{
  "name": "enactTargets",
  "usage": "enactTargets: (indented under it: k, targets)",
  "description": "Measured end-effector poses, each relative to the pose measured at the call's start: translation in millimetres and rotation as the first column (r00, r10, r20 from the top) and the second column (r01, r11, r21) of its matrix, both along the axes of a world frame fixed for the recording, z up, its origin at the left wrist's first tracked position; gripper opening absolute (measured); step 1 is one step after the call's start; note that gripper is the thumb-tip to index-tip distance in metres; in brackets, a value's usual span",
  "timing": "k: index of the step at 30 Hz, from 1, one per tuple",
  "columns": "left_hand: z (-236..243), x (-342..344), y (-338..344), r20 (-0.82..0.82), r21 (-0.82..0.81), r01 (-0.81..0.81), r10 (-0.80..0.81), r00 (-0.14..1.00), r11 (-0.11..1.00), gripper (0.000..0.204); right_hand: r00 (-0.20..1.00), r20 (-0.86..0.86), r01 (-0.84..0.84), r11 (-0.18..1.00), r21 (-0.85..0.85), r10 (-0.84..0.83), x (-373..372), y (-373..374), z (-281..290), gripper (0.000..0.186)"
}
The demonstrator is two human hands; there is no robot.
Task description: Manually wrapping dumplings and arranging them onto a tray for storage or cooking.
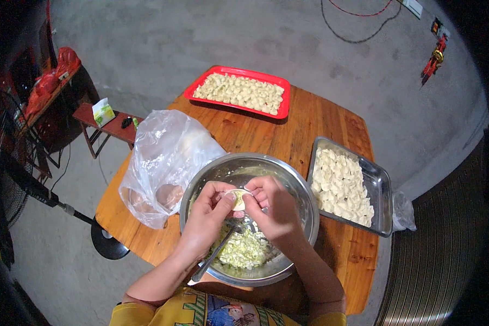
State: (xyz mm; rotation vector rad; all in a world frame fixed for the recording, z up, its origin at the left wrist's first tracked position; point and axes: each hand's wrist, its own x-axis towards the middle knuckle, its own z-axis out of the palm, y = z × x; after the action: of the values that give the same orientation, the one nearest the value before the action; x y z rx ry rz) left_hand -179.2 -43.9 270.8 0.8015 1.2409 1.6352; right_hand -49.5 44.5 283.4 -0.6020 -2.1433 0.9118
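Above a wide steel bowl [304,228], my left hand [212,205] and my right hand [271,209] pinch a round dough wrapper [238,205] between thumbs and fingers. Some pale green filling shows on the wrapper, whose edges are partly hidden by my fingertips. Chopped green-and-white filling [247,249] lies in the lower part of the bowl. A metal spoon [217,254] rests in it, its handle leaning over the near left rim.
A clear plastic bag [157,157] sits left of the bowl on the wooden table [320,119]. Dumplings fill a red tray [280,111] at the back and part of a metal tray [383,195] at right. A fan [24,185] and a low bench [114,129] stand at left.
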Motion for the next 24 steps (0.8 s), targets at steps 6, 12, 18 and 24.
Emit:
enactTargets:
  k: [6, 12, 18, 24]
  targets:
    - [-3.5, -2.9, 2.4, -0.012, -0.01, -0.023, 0.023, 1.0, 1.0, 0.014, 0.999, -0.001, -0.037, 0.999, 0.03, 0.037, 0.3, 1.7, -0.2, 0.02]
    - [-10.1, -9.4, 5.7, -0.013, 0.001, -0.051, 0.051, 0.999, 0.999, 0.01, 0.993, 0.119, -0.033, 0.999, 0.041, 0.027, 0.6, -1.3, 3.9, 0.018]
    - [-9.7, -20.3, 3.9, -0.237, -0.008, 0.02, -0.021, 0.971, 1.0, 0.008, 0.987, 0.089, -0.152, 0.95, 0.273, 0.132, 1.4, -2.7, -2.8, 0.019]
    - [-0.9, -18.0, -0.4, -0.402, -0.049, 0.043, -0.059, 0.914, 0.998, 0.01, 0.994, 0.044, -0.113, 0.935, 0.335, 0.104, 0.7, 1.5, -1.0, 0.02]
